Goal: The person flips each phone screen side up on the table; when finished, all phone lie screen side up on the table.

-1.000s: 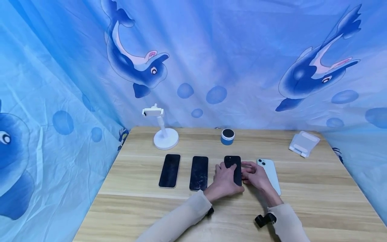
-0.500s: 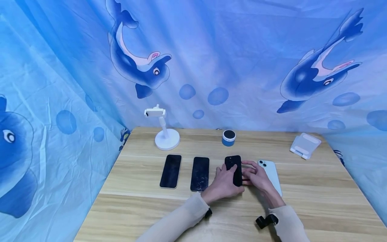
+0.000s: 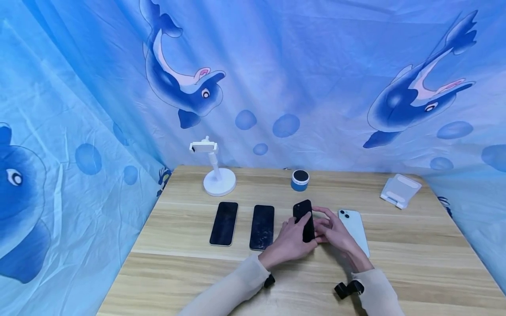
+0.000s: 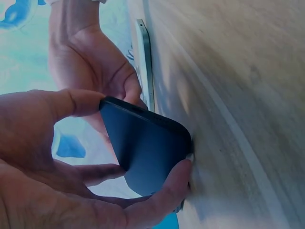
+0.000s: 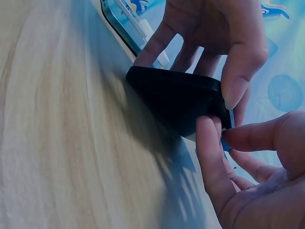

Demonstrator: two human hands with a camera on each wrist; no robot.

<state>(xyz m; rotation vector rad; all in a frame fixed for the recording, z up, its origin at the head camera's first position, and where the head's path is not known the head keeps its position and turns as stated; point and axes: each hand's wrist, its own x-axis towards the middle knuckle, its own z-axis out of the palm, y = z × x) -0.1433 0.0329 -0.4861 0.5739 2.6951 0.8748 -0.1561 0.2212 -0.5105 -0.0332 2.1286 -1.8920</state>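
Note:
A black smartphone (image 3: 309,230) stands tilted on the wooden table with its right long edge raised and its camera side facing up. My left hand (image 3: 290,242) grips it across its width, thumb on one long edge and fingers along the other, as the left wrist view shows. My right hand (image 3: 336,233) is at the raised edge; in the right wrist view its thumb and fingers (image 5: 209,148) pinch the phone there. Right beside that hand lies a pale phone (image 3: 356,228), back up. Two dark phones, one in the middle (image 3: 262,227) and one farther left (image 3: 224,224), lie screen up.
A white phone stand with a round base (image 3: 219,182) is at the back left of the table (image 3: 178,272). Toward the back middle sits a small blue speaker (image 3: 299,181), and a folding stand (image 3: 400,191) is at the back right. A dolphin-print curtain (image 3: 316,66) hangs behind.
The black phone lay nearly flat earlier; now its right edge is raised and it has tipped toward the left. My right fingers have come in along with it. The other phones stay put.

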